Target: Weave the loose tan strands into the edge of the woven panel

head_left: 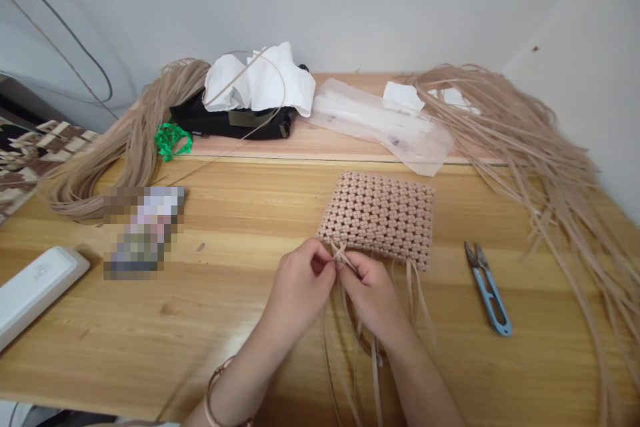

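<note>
1. Grip: the left hand [299,287] and right hand [373,297] met at the lower edge of the work, both in a narrow pinch on crossed flat strands [342,255]. The hands hid part of the crossing, so the exact finger placement could not be told.
2. Handling, as judged from the pinch: it seemed best kept close to the crossing, with each strand lying flat and untwisted. Tension looked worth matching to the neighbouring knots, since a harder pull could pucker the edge.
3. Loose strand ends [374,380] hung from the lower edge across the table, and they appeared better kept apart so that none caught in the pinch.
4. Work: a rectangular knotted panel [376,217] of pale pinkish-tan strap lay flat on the wooden table [105,327], near its middle and just above the hands. Its rows looked tight and regular, with a pebbled surface.
5. Nearby: blue-handled thread snips [487,290] lay to the right, well apart from the right hand. Long strand bundles [525,137] spread along the right side, and another bundle [125,157] lay at the left. A metal bangle [215,393] circled the left wrist.
</note>
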{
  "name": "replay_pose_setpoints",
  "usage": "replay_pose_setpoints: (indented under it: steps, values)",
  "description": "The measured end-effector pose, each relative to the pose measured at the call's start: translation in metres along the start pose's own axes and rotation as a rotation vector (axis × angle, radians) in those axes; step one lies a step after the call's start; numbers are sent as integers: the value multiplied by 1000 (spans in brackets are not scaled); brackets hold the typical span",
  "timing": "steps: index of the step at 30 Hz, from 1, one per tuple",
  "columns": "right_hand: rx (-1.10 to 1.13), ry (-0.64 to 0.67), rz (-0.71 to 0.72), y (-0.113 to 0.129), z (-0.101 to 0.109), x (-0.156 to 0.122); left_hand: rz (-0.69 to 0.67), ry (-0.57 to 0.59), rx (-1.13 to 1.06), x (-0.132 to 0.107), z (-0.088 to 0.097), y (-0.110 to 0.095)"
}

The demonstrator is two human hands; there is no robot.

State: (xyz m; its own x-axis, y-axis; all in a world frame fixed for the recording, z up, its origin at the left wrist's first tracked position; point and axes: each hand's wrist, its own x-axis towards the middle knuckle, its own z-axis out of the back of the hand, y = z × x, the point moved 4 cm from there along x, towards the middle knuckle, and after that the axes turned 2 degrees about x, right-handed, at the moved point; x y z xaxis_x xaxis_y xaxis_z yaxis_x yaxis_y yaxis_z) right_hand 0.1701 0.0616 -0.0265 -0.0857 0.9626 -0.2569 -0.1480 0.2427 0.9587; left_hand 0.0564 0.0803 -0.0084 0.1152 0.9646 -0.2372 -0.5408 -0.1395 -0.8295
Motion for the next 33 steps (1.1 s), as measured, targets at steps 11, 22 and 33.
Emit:
replay_pose_setpoints:
  steps: [11, 22, 33]
  values:
    - [17, 40, -25, -3, 2, -1, 382, 351, -699, 11, 9, 15]
    - [33, 25, -28, -5, 4, 1, 414, 516, -778, 12, 10, 10]
    - [95, 66, -19, -7, 4, 2, 197, 531, -414, 13, -6, 2]
